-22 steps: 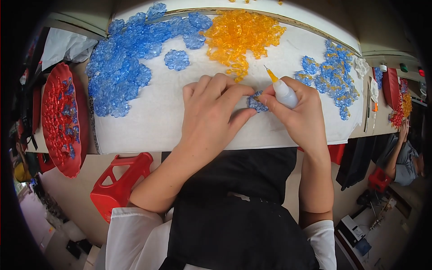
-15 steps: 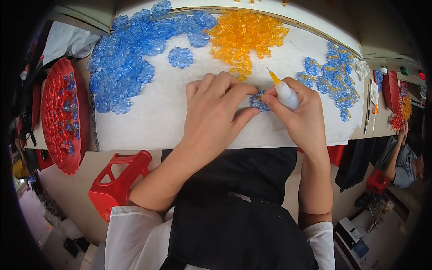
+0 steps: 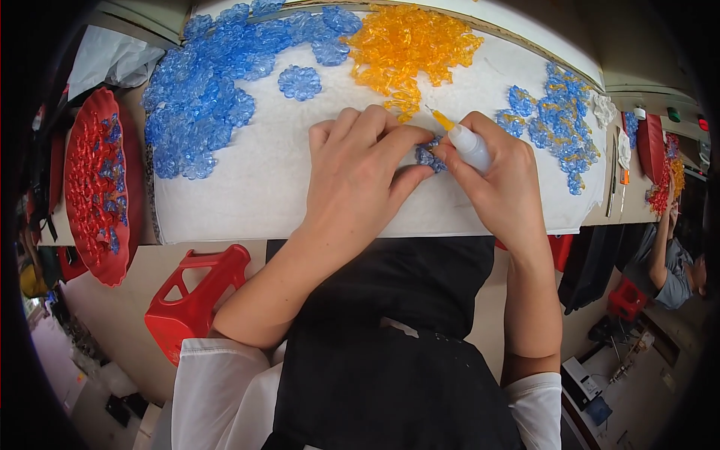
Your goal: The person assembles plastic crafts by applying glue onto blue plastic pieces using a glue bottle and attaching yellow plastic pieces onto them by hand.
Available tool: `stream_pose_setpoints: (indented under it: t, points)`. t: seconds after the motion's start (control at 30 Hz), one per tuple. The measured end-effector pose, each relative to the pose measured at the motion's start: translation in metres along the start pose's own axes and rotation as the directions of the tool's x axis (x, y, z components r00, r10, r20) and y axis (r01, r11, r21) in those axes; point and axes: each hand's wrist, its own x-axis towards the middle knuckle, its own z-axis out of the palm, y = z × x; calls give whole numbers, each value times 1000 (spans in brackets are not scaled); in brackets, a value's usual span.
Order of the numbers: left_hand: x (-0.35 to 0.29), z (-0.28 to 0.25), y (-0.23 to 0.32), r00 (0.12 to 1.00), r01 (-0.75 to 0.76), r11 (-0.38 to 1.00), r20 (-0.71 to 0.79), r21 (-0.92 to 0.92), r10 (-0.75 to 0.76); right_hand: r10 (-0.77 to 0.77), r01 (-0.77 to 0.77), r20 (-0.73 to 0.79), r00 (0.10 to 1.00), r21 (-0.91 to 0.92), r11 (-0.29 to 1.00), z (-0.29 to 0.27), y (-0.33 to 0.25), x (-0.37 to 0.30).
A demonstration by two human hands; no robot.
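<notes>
Between my two hands sits a small clear-blue flower piece [image 3: 430, 157], partly hidden by fingertips. My left hand [image 3: 360, 161] pinches its left side with thumb and forefinger. In my right hand [image 3: 499, 169] is a white squeeze bottle [image 3: 471, 148] with an orange neck and a thin needle tip pointing up and left. The right thumb and fingertips also touch the flower piece's right side. Beyond my hands lies a heap of orange translucent pieces [image 3: 412, 49]. A single blue flower [image 3: 300, 82] rests apart, left of that heap.
Loose blue flowers [image 3: 202, 97] pile up at the left; blue flowers with orange centres [image 3: 559, 120] lie at the right. A red scalloped tray [image 3: 79, 247] holds red and blue pieces. A red stool [image 3: 176, 315] stands below the table's left. Another person [image 3: 667, 262] works at far right.
The whole view has shifted slightly, with the table a little higher in the picture. Both hands keep their grip, and the bottle's tip has moved slightly left.
</notes>
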Motion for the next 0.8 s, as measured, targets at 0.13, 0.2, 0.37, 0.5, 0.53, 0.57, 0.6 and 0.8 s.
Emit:
stream_pose_setpoints:
  t: [0.13, 0.2, 0.37, 0.5, 0.53, 0.57, 0.6, 0.8]
  points:
    - [-1, 2, -1, 1000, -11, 1000, -13, 4, 11, -41, 41, 4, 999, -85, 996, -3, -3, 3]
    - [-1, 2, -1, 1000, -6, 1000, -9, 2, 6, -107, 113, 38, 993, -179, 977, -6, -7, 6]
    - [-2, 2, -2, 1000, -2, 1000, -6, 8, 2, -63, 81, 119, 991, -152, 985, -11, -8, 13]
    - [-2, 1, 0, 1000, 2, 1000, -13, -2, -2, -24, 53, 196, 980, -141, 989, -14, -10, 15]
    - [-3, 1, 1, 1000, 7, 1000, -9, -1, -7, -25, 53, 201, 979, -136, 989, -13, -9, 13]
    - [-2, 2, 1, 1000, 10, 1000, -7, 0, -10, -57, 80, 166, 985, -135, 988, -11, -7, 11]
    - [-2, 3, 1, 1000, 11, 1000, -9, -4, -11, -89, 106, 129, 988, -135, 985, -10, -6, 10]
    - [-2, 3, 3, 1000, 16, 1000, -20, -7, -17, -86, 107, 150, 985, -140, 984, -10, -8, 12]
